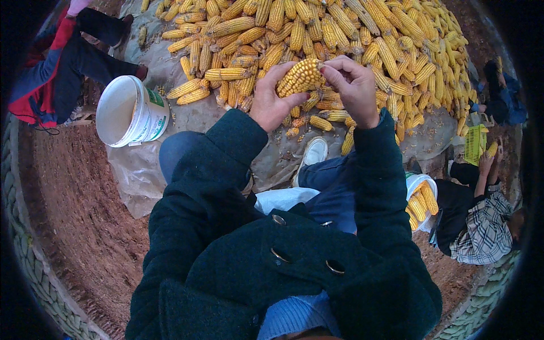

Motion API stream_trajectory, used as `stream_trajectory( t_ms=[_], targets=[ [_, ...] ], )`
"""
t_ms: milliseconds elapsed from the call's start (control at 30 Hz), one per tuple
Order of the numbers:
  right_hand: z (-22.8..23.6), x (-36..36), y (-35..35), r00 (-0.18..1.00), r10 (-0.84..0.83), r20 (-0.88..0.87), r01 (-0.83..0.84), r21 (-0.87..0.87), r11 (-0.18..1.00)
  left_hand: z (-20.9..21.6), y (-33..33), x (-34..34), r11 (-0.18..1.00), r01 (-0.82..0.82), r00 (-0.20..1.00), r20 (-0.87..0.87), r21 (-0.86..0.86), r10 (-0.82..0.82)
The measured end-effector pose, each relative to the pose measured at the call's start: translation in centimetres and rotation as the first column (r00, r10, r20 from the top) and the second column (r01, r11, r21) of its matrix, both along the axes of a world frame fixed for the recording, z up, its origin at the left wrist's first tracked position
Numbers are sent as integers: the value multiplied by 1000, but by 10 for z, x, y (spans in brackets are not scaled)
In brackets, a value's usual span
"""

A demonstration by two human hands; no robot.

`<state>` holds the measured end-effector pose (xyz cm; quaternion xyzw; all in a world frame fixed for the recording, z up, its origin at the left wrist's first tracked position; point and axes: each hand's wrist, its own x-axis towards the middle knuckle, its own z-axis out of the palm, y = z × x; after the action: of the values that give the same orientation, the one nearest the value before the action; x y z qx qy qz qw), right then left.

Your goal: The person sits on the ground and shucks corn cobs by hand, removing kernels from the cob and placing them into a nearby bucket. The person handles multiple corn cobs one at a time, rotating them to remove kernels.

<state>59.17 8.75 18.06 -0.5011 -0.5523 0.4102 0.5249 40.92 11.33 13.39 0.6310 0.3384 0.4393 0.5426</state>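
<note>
A yellow corn cob (299, 78) is held up between my two hands, over the near edge of a big pile of husked cobs (340, 34). My left hand (272, 97) wraps round its left end, with the thumb along the lower side. At the right end, the thumb and fingers of my right hand (354, 85) pinch the cob's tip. The cob's kernels face up in close rows. Just below my hands, a few loose cobs (321, 123) lie on the grey sheet.
A white bucket (116, 110) lies tilted to my left, and another bucket (433, 184) full of cobs stands to my right. One person (42, 85) is at the left. At the right, a person in a checked shirt (484, 235) holds a cob beside a yellow-green basket (475, 144).
</note>
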Motion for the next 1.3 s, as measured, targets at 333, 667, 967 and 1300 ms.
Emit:
stream_trajectory(
  t_ms=[333, 667, 967, 1300],
  targets=[
    [-3, 2, 1, 940, -55, 337, 13, 127, 992, -1, 2, -1, 998, 30, 993, -113, 50, -24],
    [-7, -5, -1, 991, -30, 129, 25, 37, 999, -1, 0, 1, 965, 189, 982, 13, -183, -189],
    [-6, 1, 1, 978, -7, -207, -4, -57, 998, 4, -2, 3, 924, 234, 965, 188, -302, -183],
    [-1, -1, -1, 980, -48, -191, 33, -80, 996, -5, 1, 3, 983, 42, 997, 75, -180, -29]
  ],
)
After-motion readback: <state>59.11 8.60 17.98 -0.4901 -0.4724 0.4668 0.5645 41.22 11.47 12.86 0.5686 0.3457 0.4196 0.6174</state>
